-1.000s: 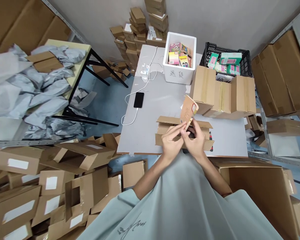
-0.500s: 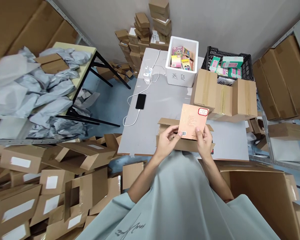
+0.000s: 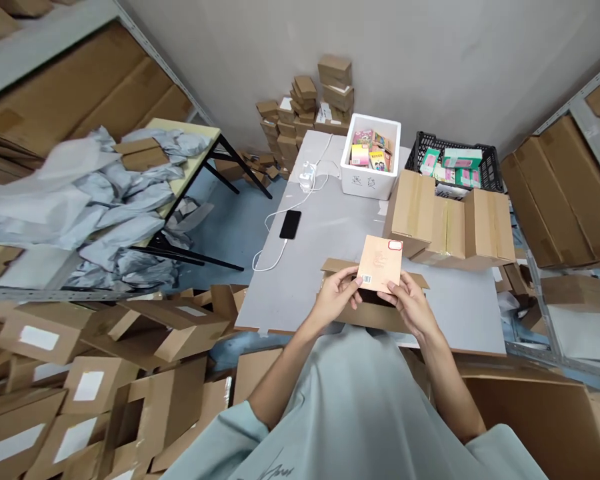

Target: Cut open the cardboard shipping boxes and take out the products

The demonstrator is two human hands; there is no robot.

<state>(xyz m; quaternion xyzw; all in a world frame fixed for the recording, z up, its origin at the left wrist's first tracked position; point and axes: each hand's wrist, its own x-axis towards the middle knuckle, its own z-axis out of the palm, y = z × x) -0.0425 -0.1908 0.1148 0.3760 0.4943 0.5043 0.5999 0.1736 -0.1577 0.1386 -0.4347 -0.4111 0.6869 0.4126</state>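
A small peach-coloured book (image 3: 381, 264) is held up between my two hands, its face with a barcode and a red-edged label turned towards me. My left hand (image 3: 336, 295) pinches its lower left corner, thumb in front beside the barcode. At the lower right edge, my right hand (image 3: 409, 300) grips it with the thumb, the fingers partly behind. Just below and behind the book stands a cardboard box (image 3: 373, 316) with its flaps apart; my hands and the book hide much of it, and its dark inside shows only in part.
On the grey table (image 3: 325, 230) lie a phone (image 3: 291, 225) and a charging cable. A white foam box (image 3: 367, 183) of books, a black crate (image 3: 490, 163) and closed cartons (image 3: 490, 230) stand further back. Empty cartons (image 3: 173, 333) crowd the left floor; grey parcels (image 3: 125, 193) cover a side table.
The view has tilted up, so the table sits lower in the picture. The book leans further back, and my right hand has shifted to its lower right corner.
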